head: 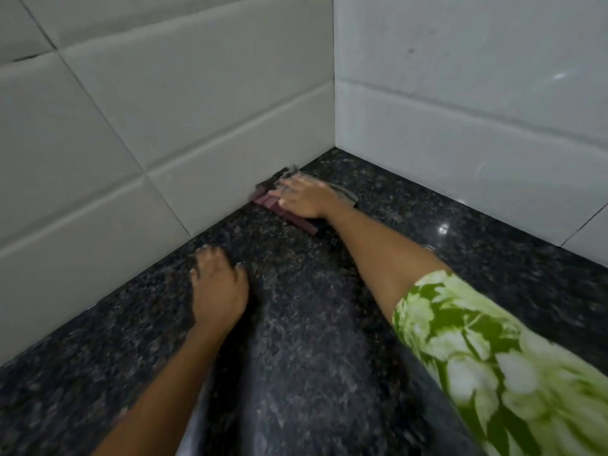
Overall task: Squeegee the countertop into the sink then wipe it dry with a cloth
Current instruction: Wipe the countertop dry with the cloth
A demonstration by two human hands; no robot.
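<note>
A dark speckled granite countertop [312, 324] runs into a corner between two tiled walls. My right hand [304, 197] lies flat on a maroon and grey cloth [297, 220], pressing it on the counter against the left wall near the corner. The cloth shows on both sides of the hand; its middle is hidden under the palm. My left hand [218, 287] rests on the bare counter nearer to me, fingers spread, holding nothing. No squeegee and no sink are in view.
White tiled walls rise at the left [131, 126] and at the back right [477, 110], meeting in a corner. A green and white flowered sleeve [493, 363] covers my right upper arm. The counter stretches toward me and to the right.
</note>
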